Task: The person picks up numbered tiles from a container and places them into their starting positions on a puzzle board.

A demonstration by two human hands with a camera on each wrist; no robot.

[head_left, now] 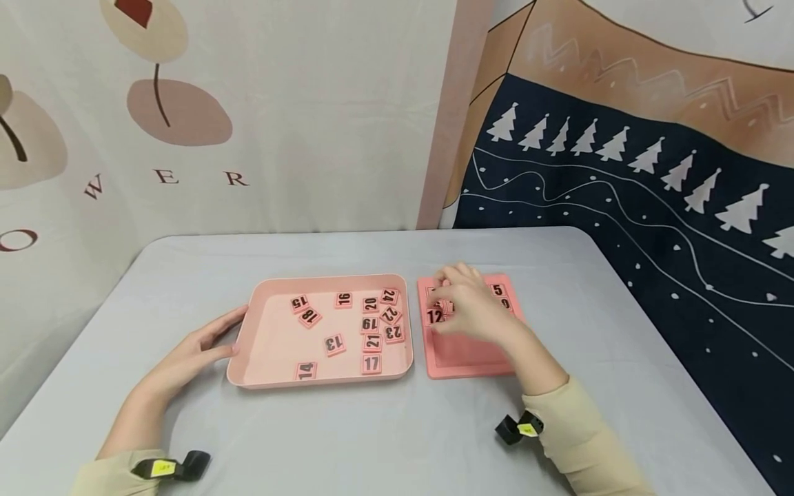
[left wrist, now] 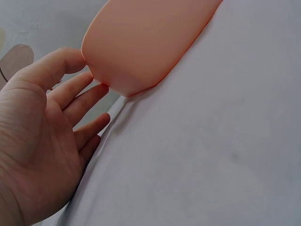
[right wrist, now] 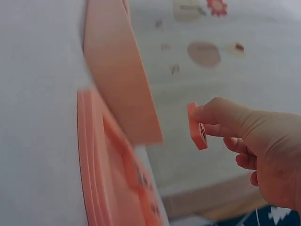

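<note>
My right hand is over the pink number board and pinches a small pink number tile between thumb and fingertips. In the right wrist view the tile is held up above the board, its printed face turned mostly away. Part of the board is covered by this hand; tiles 12 and 5 show in its recess. At the left end of a light pink tray, my left hand has its relaxed fingers spread, with fingertips right at the outer wall.
Several loose number tiles lie scattered in the tray, such as 16, 13 and 17, most toward its right side. Tray and board stand side by side on a table with a pale cloth. Printed curtains hang behind.
</note>
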